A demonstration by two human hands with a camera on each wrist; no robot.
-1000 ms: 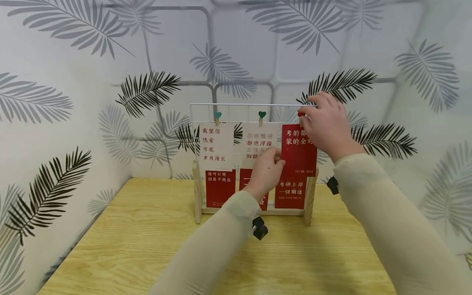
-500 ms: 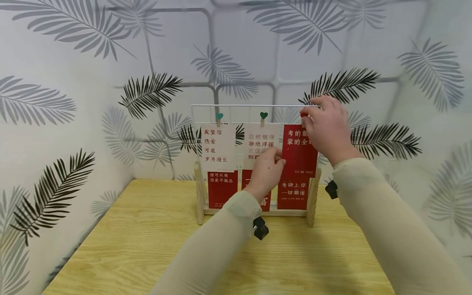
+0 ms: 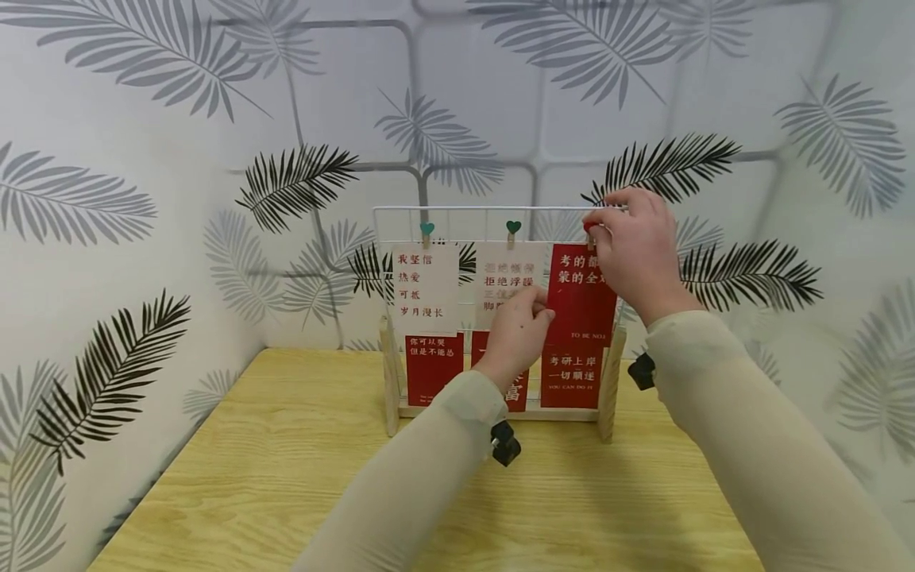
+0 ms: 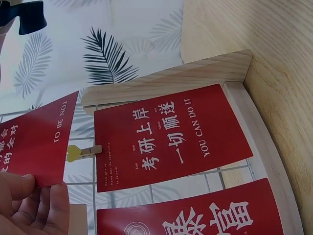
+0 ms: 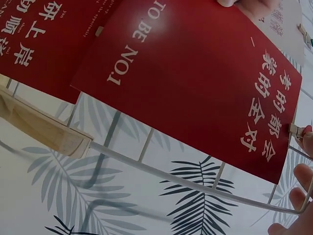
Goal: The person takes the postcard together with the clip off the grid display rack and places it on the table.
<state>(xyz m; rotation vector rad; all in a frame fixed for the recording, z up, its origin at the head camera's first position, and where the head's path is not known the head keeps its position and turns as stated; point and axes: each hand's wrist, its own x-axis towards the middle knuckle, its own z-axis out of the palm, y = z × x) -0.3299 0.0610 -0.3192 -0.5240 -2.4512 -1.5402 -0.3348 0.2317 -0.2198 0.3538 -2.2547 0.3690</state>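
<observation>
In the head view a red card [image 3: 581, 314] with white lettering hangs at the upper right of a white wire grid rack with wooden feet [image 3: 610, 397]. My left hand [image 3: 516, 330] pinches this card by its left edge; the left wrist view shows the thumb [image 4: 17, 186] on its front. At the card's top, my right hand [image 3: 638, 254] pinches a small wooden clip [image 5: 297, 129] with a red heart. The clip's jaws lie over the card's top edge in the right wrist view. The right hand covers the card's upper right corner in the head view.
Two white cards [image 3: 426, 290] hang to the left under clips with green hearts [image 3: 514, 228]. Along the lower row are several red cards [image 3: 569, 381], one with a yellow heart clip [image 4: 74, 153]. The rack stands on a wooden table [image 3: 286, 445] before a leaf-patterned wall [image 3: 472, 87].
The head view has shifted slightly, so the rack sits a little lower and further right. Both hands keep their holds on the red card and the clip.
</observation>
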